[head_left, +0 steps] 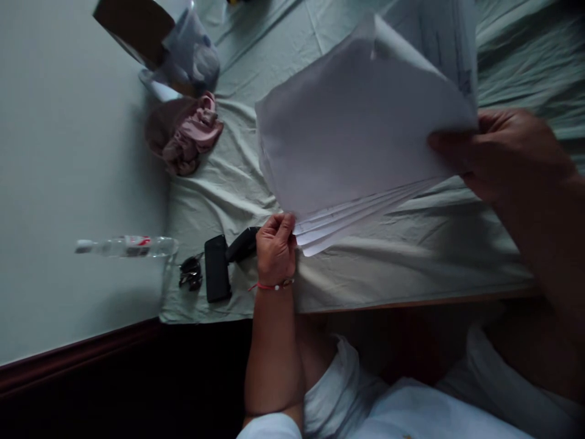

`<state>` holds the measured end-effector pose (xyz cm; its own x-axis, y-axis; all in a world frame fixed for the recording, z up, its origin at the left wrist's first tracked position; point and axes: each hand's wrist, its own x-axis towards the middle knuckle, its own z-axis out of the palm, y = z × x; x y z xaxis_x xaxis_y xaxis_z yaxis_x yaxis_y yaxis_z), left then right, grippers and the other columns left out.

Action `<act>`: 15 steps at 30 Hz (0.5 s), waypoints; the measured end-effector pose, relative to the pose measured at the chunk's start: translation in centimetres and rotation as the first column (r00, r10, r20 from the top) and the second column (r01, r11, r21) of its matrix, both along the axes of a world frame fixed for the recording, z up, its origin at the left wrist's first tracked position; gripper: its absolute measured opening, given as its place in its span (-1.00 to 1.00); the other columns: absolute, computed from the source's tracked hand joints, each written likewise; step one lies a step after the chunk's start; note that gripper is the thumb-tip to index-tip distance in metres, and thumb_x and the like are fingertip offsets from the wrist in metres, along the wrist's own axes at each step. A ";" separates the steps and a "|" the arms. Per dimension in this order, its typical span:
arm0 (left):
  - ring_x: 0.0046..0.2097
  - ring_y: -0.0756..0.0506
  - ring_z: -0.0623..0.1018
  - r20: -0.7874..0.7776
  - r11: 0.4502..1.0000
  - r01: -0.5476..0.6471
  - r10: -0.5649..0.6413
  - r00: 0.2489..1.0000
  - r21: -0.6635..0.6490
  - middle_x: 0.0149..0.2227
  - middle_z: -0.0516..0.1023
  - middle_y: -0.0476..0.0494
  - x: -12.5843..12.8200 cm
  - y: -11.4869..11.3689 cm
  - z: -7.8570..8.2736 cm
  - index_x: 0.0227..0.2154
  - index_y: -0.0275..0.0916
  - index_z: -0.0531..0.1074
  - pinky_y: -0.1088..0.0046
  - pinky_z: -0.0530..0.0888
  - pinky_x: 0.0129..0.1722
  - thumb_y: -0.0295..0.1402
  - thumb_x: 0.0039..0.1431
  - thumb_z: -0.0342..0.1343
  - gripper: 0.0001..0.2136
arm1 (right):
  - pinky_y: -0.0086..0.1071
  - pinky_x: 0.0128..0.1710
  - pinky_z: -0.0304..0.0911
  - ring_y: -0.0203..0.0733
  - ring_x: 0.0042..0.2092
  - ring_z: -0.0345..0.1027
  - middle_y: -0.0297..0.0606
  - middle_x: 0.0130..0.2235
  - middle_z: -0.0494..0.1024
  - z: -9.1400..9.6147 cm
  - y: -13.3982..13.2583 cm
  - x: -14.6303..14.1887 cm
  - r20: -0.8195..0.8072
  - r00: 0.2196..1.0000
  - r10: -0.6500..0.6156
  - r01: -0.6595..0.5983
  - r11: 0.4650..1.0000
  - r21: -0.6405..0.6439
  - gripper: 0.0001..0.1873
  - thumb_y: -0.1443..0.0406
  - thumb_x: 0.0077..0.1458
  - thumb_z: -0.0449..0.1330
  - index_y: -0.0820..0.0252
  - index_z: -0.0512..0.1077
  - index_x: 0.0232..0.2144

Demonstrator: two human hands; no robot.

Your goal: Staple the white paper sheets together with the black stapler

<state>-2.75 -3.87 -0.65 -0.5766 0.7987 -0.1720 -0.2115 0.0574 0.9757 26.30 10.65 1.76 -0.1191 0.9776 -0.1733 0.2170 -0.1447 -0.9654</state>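
Observation:
A stack of white paper sheets (351, 128) is held above the cloth-covered table, its lower edges fanned apart. My left hand (276, 244), with a red string bracelet at the wrist, pinches the stack's lower left corner. On the other side, my right hand (507, 146) grips the right edge, thumb on top and the other fingers behind the paper. One sheet curls up at the top, and printed sheets show behind it. Just left of my left hand lie a black phone (217, 268) and a dark object (242, 244) that I cannot make out, partly hidden.
Beside the phone are keys (191, 272) and a clear plastic bottle (132, 246). A pink cloth (192, 134), a clear plastic bag (196, 55) and a brown box (134, 27) stand along the wall. Wrinkled green cloth (237, 183) covers the table up to its front edge.

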 end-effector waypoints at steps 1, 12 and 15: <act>-0.59 0.15 0.28 0.011 1.000 -0.003 0.003 1.000 0.007 -0.60 0.35 0.14 0.1 0.0 0.1 -0.54 -0.25 0.48 0.63 0.24 -0.61 -0.20 -0.25 0.60 -0.61 | -0.35 -0.27 0.33 -0.15 -0.20 0.40 -0.47 -0.29 0.45 0.3 -0.1 -0.2 -0.024 0.998 -0.054 0.053 0.998 -0.019 -0.77 0.13 -0.16 0.24 -0.05 0.43 -0.35; -0.56 0.15 0.32 -0.002 1.000 0.009 -0.009 1.000 0.029 -0.57 0.39 0.11 -0.1 0.1 0.1 -0.49 -0.27 0.51 0.65 0.26 -0.59 -0.23 -0.26 0.60 -0.61 | -0.32 -0.15 0.29 -0.13 -0.13 0.38 -0.45 -0.27 0.46 0.6 0.0 -0.3 -0.135 0.990 -0.036 0.032 0.999 -0.029 -0.83 0.22 -0.16 0.25 0.00 0.43 -0.39; -0.44 0.10 0.47 0.017 0.999 0.031 -0.032 0.999 0.014 -0.47 0.49 0.08 -0.7 0.0 -0.1 -0.39 -0.23 0.51 0.62 0.43 -0.42 -0.23 -0.24 0.59 -0.60 | -0.33 -0.15 0.31 -0.17 -0.16 0.39 -0.50 -0.27 0.47 0.8 -0.2 -0.4 -0.160 0.987 -0.006 0.003 1.000 -0.021 -0.83 0.22 -0.19 0.25 -0.06 0.44 -0.41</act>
<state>-3.45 -3.91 -0.76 -0.5482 0.8188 -0.1703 -0.2262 0.0510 0.9728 25.92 10.47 2.59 -0.1423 0.9747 -0.1724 0.0594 -0.1654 -0.9844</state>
